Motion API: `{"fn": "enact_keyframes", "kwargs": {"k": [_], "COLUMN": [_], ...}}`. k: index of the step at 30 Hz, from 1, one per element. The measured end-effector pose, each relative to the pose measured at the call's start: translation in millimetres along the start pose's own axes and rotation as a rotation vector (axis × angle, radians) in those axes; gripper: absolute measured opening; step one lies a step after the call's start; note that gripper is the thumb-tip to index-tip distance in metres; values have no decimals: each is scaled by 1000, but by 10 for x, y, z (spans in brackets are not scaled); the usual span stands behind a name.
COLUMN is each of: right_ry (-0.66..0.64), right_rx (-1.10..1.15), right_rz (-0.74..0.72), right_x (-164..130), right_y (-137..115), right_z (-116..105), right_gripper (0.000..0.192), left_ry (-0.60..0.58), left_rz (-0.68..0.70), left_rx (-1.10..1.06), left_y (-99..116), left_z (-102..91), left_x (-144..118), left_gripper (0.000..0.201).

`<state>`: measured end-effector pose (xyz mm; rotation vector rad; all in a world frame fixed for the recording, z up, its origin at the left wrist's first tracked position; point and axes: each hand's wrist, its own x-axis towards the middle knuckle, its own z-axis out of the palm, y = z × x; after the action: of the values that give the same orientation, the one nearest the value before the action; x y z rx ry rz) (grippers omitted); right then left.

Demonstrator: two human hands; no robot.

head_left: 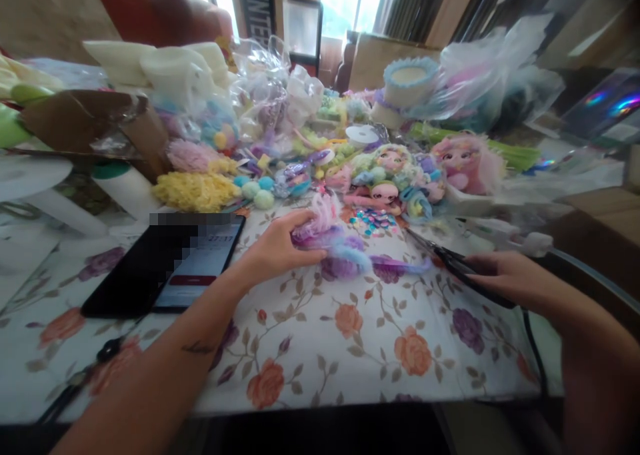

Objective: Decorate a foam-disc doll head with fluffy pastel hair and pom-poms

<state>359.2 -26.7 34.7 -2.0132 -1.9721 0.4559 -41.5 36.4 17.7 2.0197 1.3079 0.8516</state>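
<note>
Left hand [280, 250] grip: fingers curled over a fluffy bundle of pink, purple and blue fuzzy yarn tufts [333, 242], pinning it flat to the bench [350, 348]. The bundle lies mid-bench, just past the front edge of the doll pile, with a thin purple strand [400, 266] trailing right toward the other hand.

Right hand [505, 278] grip: closed around the handles of black-handled scissors [453, 260]. Blades point up-left, tips near the sequin patch; can't tell if the blades are parted, too blurred.

To do this step well, my read:
- Keep the left fingertips well back from the strand so the blades have free yarn to meet.
- Tension the strand lightly; slack yarn folds between blades rather than cutting.
- Bring the blades in low along the flowered tablecloth and watch its fabric, it's right under the cut line.
- Risk: small turquoise and pink sequins [373, 220] lie just behind the bundle, easy to scatter.

Around it: pastel-haired dolls [395, 175] behind the bundle, yellow pom-pom pile [193, 192] to the left rear, black smartphone with lit screen [170, 265] just left of the left forearm, white ribbon spool [363, 135] farther back.
</note>
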Motion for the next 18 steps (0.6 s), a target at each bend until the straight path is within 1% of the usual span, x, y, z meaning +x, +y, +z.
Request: {"fn": "enact_keyframes", "kwargs": {"k": [1, 3, 5, 7, 8, 10, 13, 15, 18], "right_ry": [-25, -3, 149, 213, 205, 135, 39, 27, 63], "right_rx": [-22, -78, -126, -113, -91, -60, -126, -210, -324], "right_rz": [12, 41, 43, 32, 8, -52, -189, -271, -344], "right_x": [-37, -117, -211, -311, -358, -437, -506, -521, -516], "right_y": [-10, -89, -246, -460, -578, -809, -1063, -1137, -1134], "right_z": [-5, -12, 7, 74, 128, 264, 480, 586, 664], "right_gripper": [33, 32, 31, 29, 28, 33, 28, 22, 18], "left_ry": [-2, -7, -9, -7, -4, -2, 6, 10, 11], "left_rz": [9, 30, 49, 57, 60, 72, 126, 167, 195], "left_rx": [5, 12, 16, 20, 20, 22, 47, 70, 82], "left_y": [-2, -10, -21, -29, -30, -27, -18, -15, -14], "left_z": [5, 15, 24, 33, 39, 52, 75, 89, 103], "left_x": [-1, -4, -8, -10, -11, -12, -15, -18, -21], "left_gripper": [71, 70, 68, 67, 67, 65, 55, 49, 48]}}
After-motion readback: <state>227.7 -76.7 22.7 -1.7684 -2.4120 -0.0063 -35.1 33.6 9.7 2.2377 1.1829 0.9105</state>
